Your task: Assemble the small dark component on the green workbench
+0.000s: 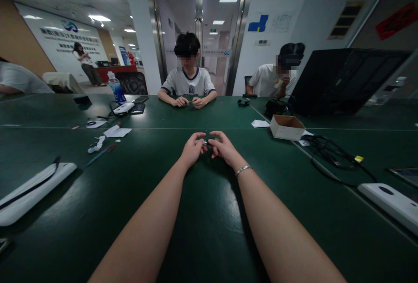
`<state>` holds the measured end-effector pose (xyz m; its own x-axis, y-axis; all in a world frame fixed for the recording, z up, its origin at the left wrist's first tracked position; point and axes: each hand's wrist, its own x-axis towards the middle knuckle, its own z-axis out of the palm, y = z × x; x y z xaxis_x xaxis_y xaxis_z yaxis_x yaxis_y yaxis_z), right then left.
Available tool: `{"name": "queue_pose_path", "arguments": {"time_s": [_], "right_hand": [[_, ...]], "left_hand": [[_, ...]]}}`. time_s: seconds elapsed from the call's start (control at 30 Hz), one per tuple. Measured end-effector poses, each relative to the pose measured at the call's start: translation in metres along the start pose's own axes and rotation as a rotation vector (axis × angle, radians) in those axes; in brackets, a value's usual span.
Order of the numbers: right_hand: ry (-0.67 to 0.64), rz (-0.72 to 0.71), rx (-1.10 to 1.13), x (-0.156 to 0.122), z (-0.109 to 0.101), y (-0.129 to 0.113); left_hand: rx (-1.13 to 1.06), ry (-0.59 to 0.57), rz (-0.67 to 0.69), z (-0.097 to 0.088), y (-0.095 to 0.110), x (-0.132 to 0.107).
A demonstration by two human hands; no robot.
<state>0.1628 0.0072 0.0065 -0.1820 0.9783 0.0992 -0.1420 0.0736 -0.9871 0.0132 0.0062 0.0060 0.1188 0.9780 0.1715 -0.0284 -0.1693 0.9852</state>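
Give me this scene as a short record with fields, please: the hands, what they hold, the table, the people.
hands: left hand and right hand meet fingertip to fingertip above the table
held: small object pinched between both hands, too small to identify
wrist: bracelet on the right arm
surface: green table
right side: open cardboard box, black cables
left side: water bottle, white paper
people: person seated opposite, hands together on the table

Both forearms stretched forward, left hand (pixel 192 149) and right hand (pixel 222 147) close together, fingertips pinched inward
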Motion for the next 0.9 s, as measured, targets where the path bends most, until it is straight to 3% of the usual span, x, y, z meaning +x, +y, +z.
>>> {"name": "queue_pose_path", "arguments": {"time_s": [0.47, 0.9], "right_hand": [[0.048, 0.065, 0.008, -0.0009, 0.0034, -0.0051], [0.017, 0.068, 0.042, -0.0017, 0.0037, -0.0075]], "left_hand": [[0.010, 0.002, 0.009, 0.0002, 0.0012, -0.0009], [0.008, -0.023, 0.000, 0.0011, 0.0035, -0.0025]]}}
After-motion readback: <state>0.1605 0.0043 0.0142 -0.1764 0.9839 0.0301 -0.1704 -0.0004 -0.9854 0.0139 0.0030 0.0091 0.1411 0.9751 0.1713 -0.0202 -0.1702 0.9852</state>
